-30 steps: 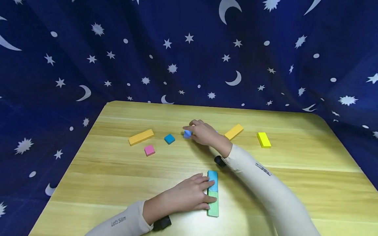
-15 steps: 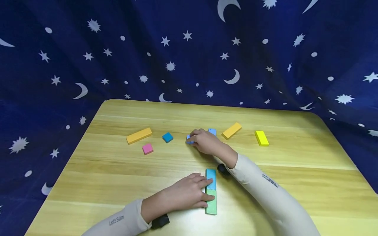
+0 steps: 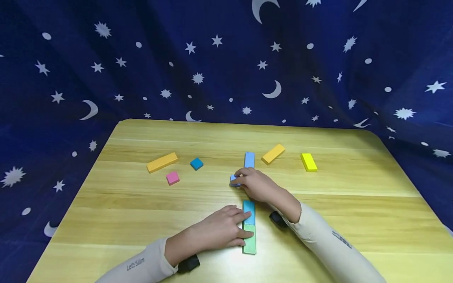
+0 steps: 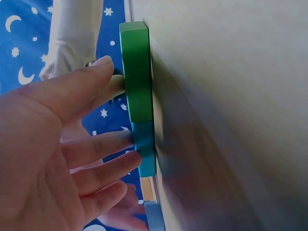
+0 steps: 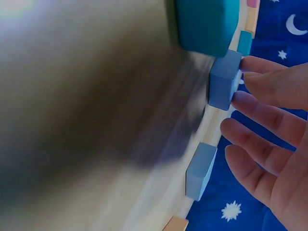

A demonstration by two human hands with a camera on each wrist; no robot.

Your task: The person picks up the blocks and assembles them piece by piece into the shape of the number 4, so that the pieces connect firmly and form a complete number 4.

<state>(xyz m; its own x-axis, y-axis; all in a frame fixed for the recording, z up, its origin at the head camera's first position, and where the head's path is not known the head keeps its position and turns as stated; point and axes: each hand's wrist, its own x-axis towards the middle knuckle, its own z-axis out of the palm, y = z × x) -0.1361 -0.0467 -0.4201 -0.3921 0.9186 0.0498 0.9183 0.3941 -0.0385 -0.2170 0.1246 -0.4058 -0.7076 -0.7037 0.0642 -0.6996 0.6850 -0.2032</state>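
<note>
1. Small periwinkle block (image 3: 234, 181), clamped between thumb and fingertips of the right hand (image 3: 260, 184).
2. Soft violet-blue all over, smooth, flat-faced and crisp-edged; partly covered by fingers in the head view, more fully on show from the right wrist.
3. On or barely above the wooden table (image 3: 336, 212), cannot tell which; just past the far end of the sky-blue block (image 3: 249, 206) and slightly left of it.
4. Sky-blue block and green block (image 3: 250, 247) end to end, touching, in one straight line; against both, the left hand (image 3: 219, 230), fingers spread apart and fairly straight.
5. Beyond the right hand, a longer periwinkle block (image 3: 249, 159) of similar colour; to its right, a slanted orange block (image 3: 273, 154), then a yellow block (image 3: 309, 162).
6. Leftward, a small dark-blue block (image 3: 196, 164), a pink block (image 3: 172, 178) and a second orange block (image 3: 162, 162).
7. Behind everything, navy cloth (image 3: 226, 70) with white moons and stars.
</note>
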